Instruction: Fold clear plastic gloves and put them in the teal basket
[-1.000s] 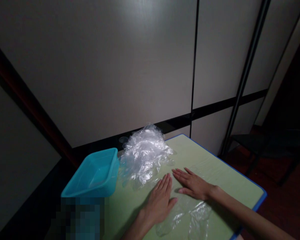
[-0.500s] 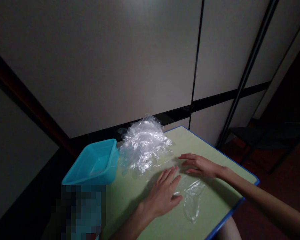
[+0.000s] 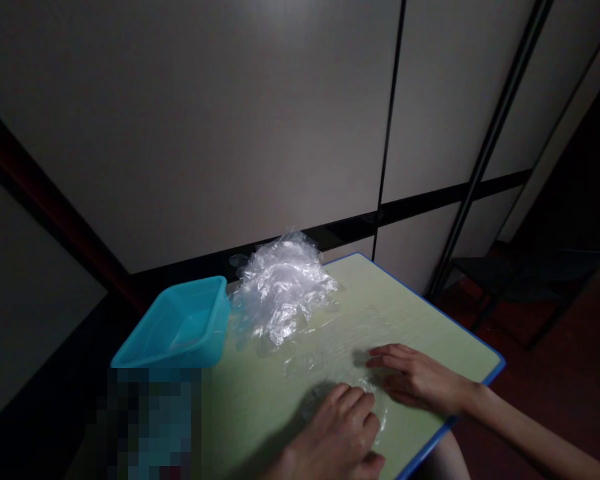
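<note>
A thin clear disposable plastic glove [image 3: 347, 333] lies spread on the green tabletop, its outline faint. My left hand [image 3: 337, 427] is over its near part with fingers curled and bunched; the fingertips are partly hidden, and crinkled film shows beside them. To the right, my right hand [image 3: 420, 380] is held low over the table by the near edge of the film, fingers stretched out and slightly bent. Beyond both hands rises a loose heap of shiny clear plastic gloves [image 3: 285, 287].
A turquoise plastic basin [image 3: 215, 333] stands left of the heap. The green table [image 3: 430, 327] has a blue edge and stands close to a pale panelled cabinet [image 3: 260, 133]. A dark chair [image 3: 525, 280] is at the far right. A blurred patch covers the lower left.
Both hands have drawn back toward the near table edge. My left hand's fingers went from spread flat to curled. More of the flat glove now shows beyond the hands.
</note>
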Available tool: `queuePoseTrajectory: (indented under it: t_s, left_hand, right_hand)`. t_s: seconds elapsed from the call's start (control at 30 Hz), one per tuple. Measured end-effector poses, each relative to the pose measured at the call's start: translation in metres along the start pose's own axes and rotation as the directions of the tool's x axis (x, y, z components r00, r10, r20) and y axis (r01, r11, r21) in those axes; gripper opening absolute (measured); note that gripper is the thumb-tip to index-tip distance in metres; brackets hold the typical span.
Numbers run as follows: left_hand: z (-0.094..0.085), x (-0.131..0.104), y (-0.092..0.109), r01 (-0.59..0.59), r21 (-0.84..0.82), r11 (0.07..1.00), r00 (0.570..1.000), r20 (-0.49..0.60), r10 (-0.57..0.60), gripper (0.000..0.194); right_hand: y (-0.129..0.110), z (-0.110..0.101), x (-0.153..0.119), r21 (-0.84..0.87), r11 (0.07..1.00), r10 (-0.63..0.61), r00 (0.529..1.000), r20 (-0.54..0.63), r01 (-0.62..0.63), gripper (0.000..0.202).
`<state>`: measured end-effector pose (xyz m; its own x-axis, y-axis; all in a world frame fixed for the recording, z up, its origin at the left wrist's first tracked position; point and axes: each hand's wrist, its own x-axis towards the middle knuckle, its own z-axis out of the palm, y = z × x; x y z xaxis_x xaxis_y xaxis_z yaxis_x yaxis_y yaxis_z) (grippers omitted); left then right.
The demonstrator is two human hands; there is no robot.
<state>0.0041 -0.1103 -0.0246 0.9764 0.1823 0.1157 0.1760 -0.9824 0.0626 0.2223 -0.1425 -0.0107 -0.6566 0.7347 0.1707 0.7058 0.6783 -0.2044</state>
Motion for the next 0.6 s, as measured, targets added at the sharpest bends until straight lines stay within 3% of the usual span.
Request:
queuePoseTrajectory:
  t_s: [0.27,0.4,0.6]
  left_hand:
    - [0.004,0.004,-0.001,0.166,-0.035,0.986,0.984,-0.053,-0.168,0.039]
    - [-0.002,0.004,-0.003,0.136,-0.018,0.991,0.99,-0.034,-0.137,0.034]
    - [0.002,0.002,-0.001,0.125,-0.036,0.991,0.991,-0.039,-0.127,0.03]
  right_hand:
    - [0.001,-0.011,0.013,0.04,0.999,0.032,0.999,-0.008,-0.032,0.024]
    - [0.001,-0.016,0.014,0.096,0.995,0.006,1.0,0.026,-0.008,0.021]
    - [-0.004,-0.004,0.012,0.072,0.997,-0.024,0.998,0.058,0.02,0.016]
